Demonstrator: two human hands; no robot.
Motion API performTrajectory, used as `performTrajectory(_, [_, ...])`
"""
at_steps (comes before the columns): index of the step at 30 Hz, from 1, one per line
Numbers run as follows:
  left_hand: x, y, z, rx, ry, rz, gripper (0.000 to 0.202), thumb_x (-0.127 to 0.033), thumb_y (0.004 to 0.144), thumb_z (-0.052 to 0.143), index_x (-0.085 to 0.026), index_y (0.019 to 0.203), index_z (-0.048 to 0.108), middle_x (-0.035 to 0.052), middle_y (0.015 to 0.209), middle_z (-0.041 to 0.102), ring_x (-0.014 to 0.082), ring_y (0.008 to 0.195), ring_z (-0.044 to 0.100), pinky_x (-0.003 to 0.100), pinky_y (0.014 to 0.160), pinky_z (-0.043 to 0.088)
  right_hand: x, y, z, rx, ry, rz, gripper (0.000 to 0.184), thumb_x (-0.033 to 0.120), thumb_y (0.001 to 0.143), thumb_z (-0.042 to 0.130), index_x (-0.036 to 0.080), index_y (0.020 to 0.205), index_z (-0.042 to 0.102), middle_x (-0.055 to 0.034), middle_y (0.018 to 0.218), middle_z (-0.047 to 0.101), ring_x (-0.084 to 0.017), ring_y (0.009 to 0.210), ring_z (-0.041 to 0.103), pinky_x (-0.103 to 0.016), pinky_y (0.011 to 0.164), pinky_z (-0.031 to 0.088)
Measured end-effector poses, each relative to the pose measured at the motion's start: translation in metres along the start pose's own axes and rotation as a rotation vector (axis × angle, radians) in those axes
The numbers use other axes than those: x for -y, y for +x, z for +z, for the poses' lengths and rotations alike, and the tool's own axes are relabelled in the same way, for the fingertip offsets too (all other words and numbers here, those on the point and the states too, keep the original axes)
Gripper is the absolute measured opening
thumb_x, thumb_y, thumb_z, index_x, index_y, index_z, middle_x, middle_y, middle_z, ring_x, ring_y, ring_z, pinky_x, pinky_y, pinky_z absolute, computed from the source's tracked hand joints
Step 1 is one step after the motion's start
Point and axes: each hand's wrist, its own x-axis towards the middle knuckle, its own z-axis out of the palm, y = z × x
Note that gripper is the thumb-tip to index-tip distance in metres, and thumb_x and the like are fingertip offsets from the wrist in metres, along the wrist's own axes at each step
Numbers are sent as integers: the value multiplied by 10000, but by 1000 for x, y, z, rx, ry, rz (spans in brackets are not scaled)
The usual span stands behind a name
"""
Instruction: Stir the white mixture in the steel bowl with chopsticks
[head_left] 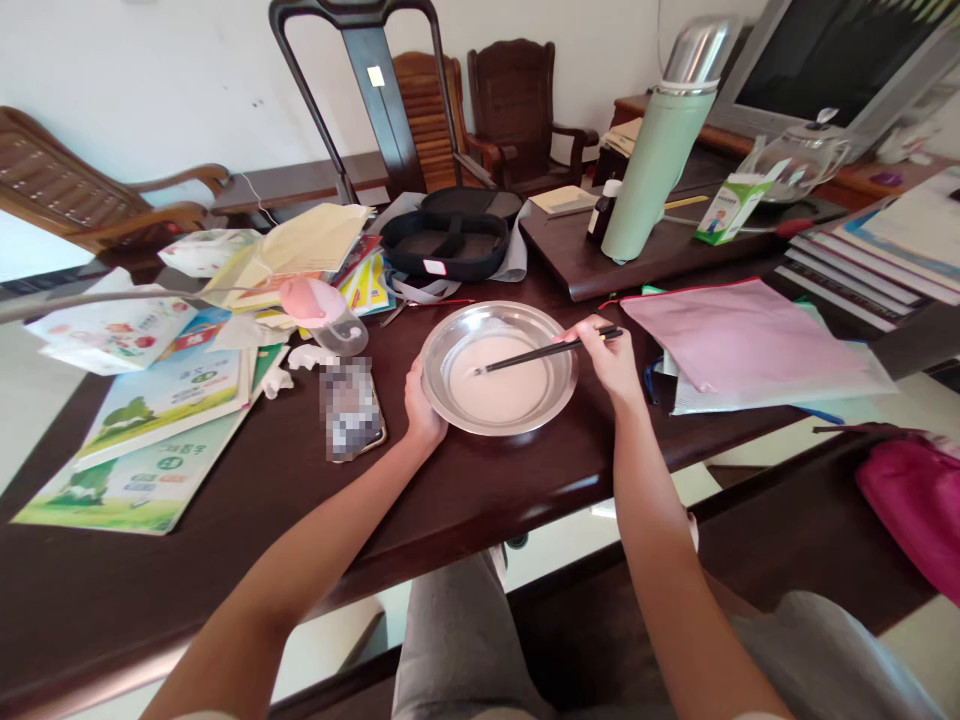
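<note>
A round steel bowl (501, 427) stands near the front edge of the dark table, with a pale pinkish-white liquid (501, 392) in it. Against the bowl's left side my left hand (424, 408) is closed, holding the rim, its fingertips partly hidden beyond and under it. My right hand (609, 358) grips a pair of black chopsticks (529, 354) close to their upper ends, over the bowl's right rim. Their lower tips dip into the liquid left of its middle. A phone (352, 410) with a blurred surface lies left of my left hand.
Exercise books (161, 400), crumpled tissues (309, 357) and a pink-lidded clear cup (322, 315) lie to the left. Behind the bowl sits an open black case (450, 240). A tall green thermos (660, 165) stands at the back right, beyond a pink zip pouch (742, 330).
</note>
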Motion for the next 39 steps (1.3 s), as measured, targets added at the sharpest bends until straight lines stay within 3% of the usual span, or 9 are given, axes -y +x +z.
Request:
performTrajectory(3, [0, 0, -1, -10, 4, -13, 350, -596, 944, 811, -265, 1042, 868, 37, 1103, 913, 297, 1177, 834, 403, 1103, 633, -3, 2, -3, -173, 32, -21, 703, 950, 888, 789, 298, 666, 647, -1, 615, 745, -305, 766, 870, -495, 905, 738])
performTrajectory(5, [1, 1, -2, -21, -1, -22, 338, -580, 950, 798, -267, 1057, 867, 34, 1111, 912, 289, 1181, 832, 399, 1107, 629, -4, 2, -4, -211, 60, -25, 725, 950, 897, 781, 299, 629, 606, 6, 569, 702, -301, 733, 861, -491, 884, 740])
performTrajectory(11, [-1, 0, 0, 2, 14, -4, 355, -605, 946, 805, -270, 1046, 864, 49, 1130, 912, 313, 1231, 828, 421, 1133, 632, 0, -1, 1, 7, 18, 24, 693, 971, 837, 827, 295, 710, 736, -9, 641, 774, -290, 734, 856, -469, 842, 724])
performTrajectory(17, [0, 0, -1, -36, 19, -17, 349, -603, 937, 796, -281, 1052, 867, 43, 1151, 915, 309, 1260, 822, 419, 1145, 628, -4, 2, -3, -204, 37, -21, 739, 975, 889, 761, 306, 618, 603, 0, 573, 715, -300, 729, 859, -487, 882, 732])
performTrajectory(23, [-1, -2, 2, -7, 27, 3, 399, -637, 914, 814, -273, 1067, 871, 57, 1144, 915, 336, 1270, 827, 445, 1146, 637, -1, -1, 1, 4, -1, 10, 681, 960, 861, 808, 304, 700, 718, -11, 659, 791, -298, 756, 857, -471, 843, 727])
performTrajectory(29, [0, -1, 1, -24, -1, -15, 352, -603, 937, 806, -275, 1045, 871, 36, 1109, 918, 300, 1196, 835, 400, 1101, 639, -3, 2, -3, -196, 25, -20, 731, 970, 899, 756, 310, 624, 599, 5, 587, 723, -297, 742, 861, -486, 894, 730])
performTrajectory(35, [1, 1, -1, 1, 21, 3, 393, -639, 930, 818, -276, 1071, 865, 52, 1129, 914, 325, 1238, 830, 429, 1127, 636, -1, 0, 1, -1, -3, 17, 698, 980, 848, 802, 307, 696, 695, -14, 665, 797, -299, 740, 854, -473, 832, 721])
performTrajectory(39, [0, 0, -1, -16, 26, -5, 379, -624, 936, 814, -276, 1072, 873, 49, 1120, 912, 330, 1251, 826, 434, 1128, 638, -4, 2, -2, -156, 4, -15, 710, 973, 881, 773, 312, 661, 637, -1, 622, 759, -300, 761, 861, -487, 876, 726])
